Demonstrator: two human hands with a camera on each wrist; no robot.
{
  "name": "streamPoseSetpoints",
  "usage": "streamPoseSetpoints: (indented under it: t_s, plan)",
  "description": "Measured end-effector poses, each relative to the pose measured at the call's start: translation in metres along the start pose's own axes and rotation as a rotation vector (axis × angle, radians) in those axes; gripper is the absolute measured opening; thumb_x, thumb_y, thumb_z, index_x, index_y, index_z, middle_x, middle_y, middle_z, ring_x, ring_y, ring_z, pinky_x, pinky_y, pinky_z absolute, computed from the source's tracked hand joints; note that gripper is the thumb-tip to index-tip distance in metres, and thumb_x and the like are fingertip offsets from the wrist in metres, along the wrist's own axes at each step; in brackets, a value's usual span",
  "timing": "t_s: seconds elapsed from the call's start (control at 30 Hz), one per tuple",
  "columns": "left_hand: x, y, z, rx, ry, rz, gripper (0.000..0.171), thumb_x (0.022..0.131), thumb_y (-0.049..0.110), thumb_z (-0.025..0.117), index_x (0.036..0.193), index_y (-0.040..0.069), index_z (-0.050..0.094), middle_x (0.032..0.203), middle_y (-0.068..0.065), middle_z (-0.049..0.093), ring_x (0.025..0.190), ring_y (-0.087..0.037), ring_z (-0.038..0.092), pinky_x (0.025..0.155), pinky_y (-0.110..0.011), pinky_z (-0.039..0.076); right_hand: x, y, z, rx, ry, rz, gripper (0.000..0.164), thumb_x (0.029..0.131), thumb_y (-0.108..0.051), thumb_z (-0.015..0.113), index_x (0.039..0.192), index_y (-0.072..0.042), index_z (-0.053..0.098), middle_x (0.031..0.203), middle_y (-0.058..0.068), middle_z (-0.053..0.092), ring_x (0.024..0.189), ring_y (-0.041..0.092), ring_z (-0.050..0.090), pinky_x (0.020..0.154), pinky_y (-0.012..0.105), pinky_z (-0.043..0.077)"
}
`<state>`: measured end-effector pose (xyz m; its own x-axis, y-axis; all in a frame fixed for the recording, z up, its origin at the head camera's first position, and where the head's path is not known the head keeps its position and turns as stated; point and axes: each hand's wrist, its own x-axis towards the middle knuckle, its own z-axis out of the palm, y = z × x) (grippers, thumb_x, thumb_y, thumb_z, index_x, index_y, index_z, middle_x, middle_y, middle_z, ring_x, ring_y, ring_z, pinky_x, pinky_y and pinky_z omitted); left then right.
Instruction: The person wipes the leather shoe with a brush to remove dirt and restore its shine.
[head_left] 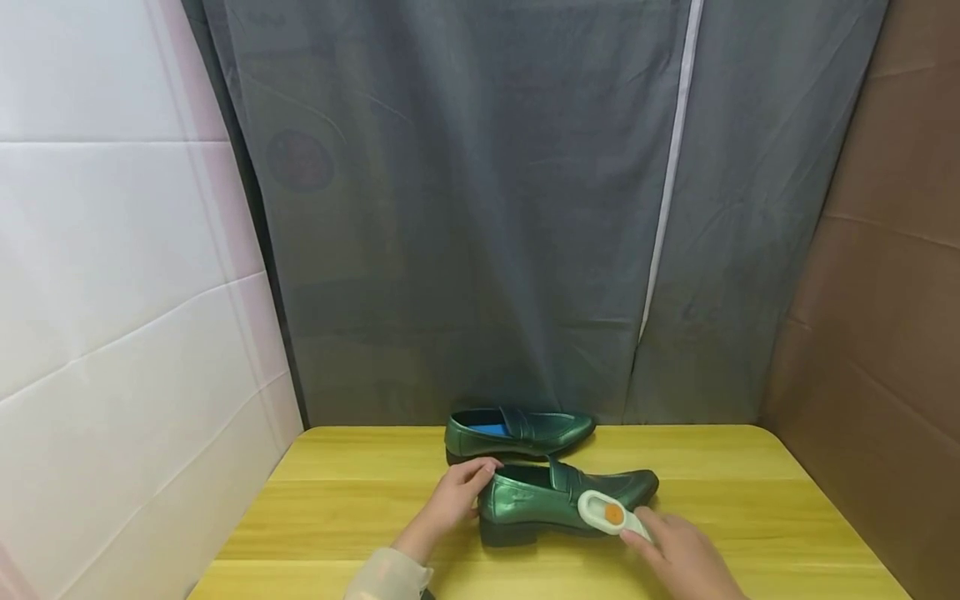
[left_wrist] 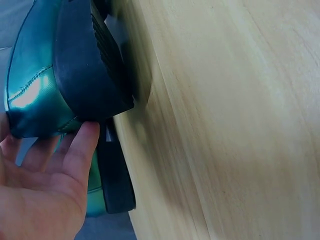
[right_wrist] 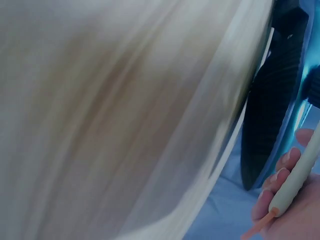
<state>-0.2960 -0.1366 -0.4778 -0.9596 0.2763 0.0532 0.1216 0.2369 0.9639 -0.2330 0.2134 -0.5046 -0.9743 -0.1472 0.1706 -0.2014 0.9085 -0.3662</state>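
The near loafer (head_left: 517, 507), glossy metallic green with stitched seams and a dark block heel, sits over the table's front half, its back gripped by the left hand (head_left: 455, 492). The right hand (head_left: 686, 554) grasps a pale, smooth-handled brush (head_left: 592, 507), oval-headed with an orange spot, against the shoe's side. Just behind, loafer number 2 (head_left: 558, 430) points the same way, blue inside. Wood reaches out on both sides of the 2 shoes. The yellow, grained table (head_left: 360, 500) has rounded far corners; wrinkled grey curtain (head_left: 487, 208) hangs behind, creased white cloth (head_left: 127, 250) left, brown cloth (head_left: 885, 292) right.
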Motion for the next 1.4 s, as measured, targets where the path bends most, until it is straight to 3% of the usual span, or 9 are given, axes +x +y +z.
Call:
streamPoseSetpoints:
  t_s: [0.2, 0.53, 0.77, 1.03, 1.17, 1.4]
  plan:
    - [0.001, -0.001, 0.0, 0.003, 0.005, 0.003, 0.041, 0.107, 0.037, 0.05, 0.124, 0.004, 0.067, 0.127, -0.018, 0.063, 0.109, -0.024, 0.057, 0.073, -0.054, 0.061, -0.002, 0.007, -0.003, 0.051, -0.027, 0.054, 0.035, 0.095, -0.062, 0.055, 0.098, -0.027, 0.059, 0.075, -0.006, 0.05, 0.071, 0.013, 0.047, 0.064, 0.035, 0.04]
    - [0.0, 0.005, 0.001, 0.047, -0.01, -0.017, 0.034, 0.103, 0.033, 0.058, 0.111, 0.002, 0.07, 0.114, -0.011, 0.066, 0.103, -0.022, 0.055, 0.067, -0.044, 0.059, -0.006, 0.017, -0.006, 0.09, -0.048, 0.109, 0.037, 0.097, -0.064, 0.052, 0.104, -0.029, 0.062, 0.083, -0.007, 0.06, 0.084, 0.014, 0.058, 0.071, 0.04, 0.048]
    - [-0.002, 0.006, 0.004, 0.034, 0.002, -0.015, 0.032, 0.103, 0.032, 0.058, 0.109, 0.002, 0.07, 0.11, -0.01, 0.066, 0.099, -0.019, 0.054, 0.066, -0.038, 0.057, -0.011, 0.028, -0.009, 0.104, -0.087, 0.146, 0.042, 0.096, -0.068, 0.048, 0.093, -0.027, 0.056, 0.074, -0.005, 0.049, 0.071, 0.016, 0.046, 0.064, 0.035, 0.037]
    - [-0.001, 0.006, 0.004, 0.033, 0.003, 0.005, 0.025, 0.102, 0.02, 0.058, 0.109, 0.004, 0.075, 0.119, -0.013, 0.07, 0.094, -0.014, 0.054, 0.063, -0.035, 0.056, -0.014, 0.043, -0.016, 0.081, -0.051, 0.121, 0.038, 0.099, -0.062, 0.049, 0.093, -0.024, 0.055, 0.075, -0.006, 0.049, 0.072, 0.016, 0.046, 0.064, 0.035, 0.037]
    - [-0.003, 0.005, 0.005, 0.012, -0.028, 0.014, 0.027, 0.101, 0.019, 0.059, 0.115, 0.003, 0.075, 0.127, -0.016, 0.069, 0.101, -0.015, 0.056, 0.064, -0.039, 0.059, -0.014, 0.048, -0.017, 0.067, -0.068, 0.146, 0.04, 0.099, -0.063, 0.048, 0.095, -0.024, 0.056, 0.076, -0.005, 0.049, 0.072, 0.016, 0.046, 0.064, 0.035, 0.037]
    - [-0.003, 0.004, 0.006, -0.033, -0.068, 0.017, 0.032, 0.1, 0.021, 0.062, 0.123, 0.0, 0.071, 0.135, -0.021, 0.064, 0.129, -0.032, 0.054, 0.075, -0.054, 0.06, -0.01, 0.052, -0.02, 0.024, -0.097, 0.192, 0.051, 0.098, -0.069, 0.044, 0.103, -0.02, 0.059, 0.08, -0.002, 0.056, 0.075, 0.017, 0.054, 0.063, 0.039, 0.043]
